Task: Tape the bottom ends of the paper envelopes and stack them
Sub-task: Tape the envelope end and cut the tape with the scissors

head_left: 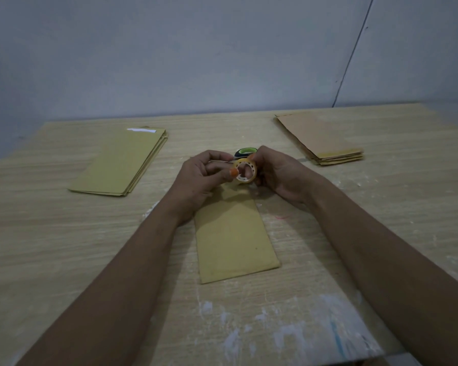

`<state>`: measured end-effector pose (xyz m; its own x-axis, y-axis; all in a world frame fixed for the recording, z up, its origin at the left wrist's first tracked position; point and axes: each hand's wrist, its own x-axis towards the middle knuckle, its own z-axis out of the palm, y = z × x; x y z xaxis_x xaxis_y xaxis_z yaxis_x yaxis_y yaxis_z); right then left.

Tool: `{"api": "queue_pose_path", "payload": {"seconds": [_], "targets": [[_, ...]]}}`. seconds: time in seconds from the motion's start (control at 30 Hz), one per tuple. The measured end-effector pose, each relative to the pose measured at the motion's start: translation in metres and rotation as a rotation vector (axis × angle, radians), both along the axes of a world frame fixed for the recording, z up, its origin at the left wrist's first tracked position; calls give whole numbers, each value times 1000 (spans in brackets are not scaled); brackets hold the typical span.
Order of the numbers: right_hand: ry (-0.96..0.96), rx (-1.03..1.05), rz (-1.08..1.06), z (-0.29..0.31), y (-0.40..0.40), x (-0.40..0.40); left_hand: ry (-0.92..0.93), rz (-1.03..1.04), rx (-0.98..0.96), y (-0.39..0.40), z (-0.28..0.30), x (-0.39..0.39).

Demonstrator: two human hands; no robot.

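One yellow-brown paper envelope [236, 241] lies flat on the wooden table [64, 260] right in front of me, its far end under my hands. Above that far end, my right hand [278, 173] holds a small roll of clear tape [246, 170] with a finger through its core. My left hand [200, 180] is closed beside the roll, its fingertips pinching at the roll's edge. A pile of yellow envelopes [122, 162] rests at the left. Another pile of browner envelopes [323, 140] lies at the back right.
Scissors with a green and black handle [245, 151] lie on the table just behind my hands, mostly hidden. White paint smears mark the near table surface [288, 331]. A grey wall [222, 48] rises behind the table's far edge.
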<state>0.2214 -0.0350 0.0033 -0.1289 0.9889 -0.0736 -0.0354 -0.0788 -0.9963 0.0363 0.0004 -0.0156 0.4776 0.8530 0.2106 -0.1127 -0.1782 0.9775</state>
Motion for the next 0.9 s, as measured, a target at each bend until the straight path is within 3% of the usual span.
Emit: {"api": "queue_pose_path", "payload": {"seconds": [0.2,0.33,0.63,0.9], "targets": [[-21,-24,8,-3,1,2,-26,24,-8,1,-1,0],[36,4,23,-2,-2,4,52,-20,20,1,-4,3],[-205,23,-5,-1,-1,-5,4,-8,76,2,-3,0],[-75,19,40,-1,-3,2,29,-4,45,3,-5,2]]}}
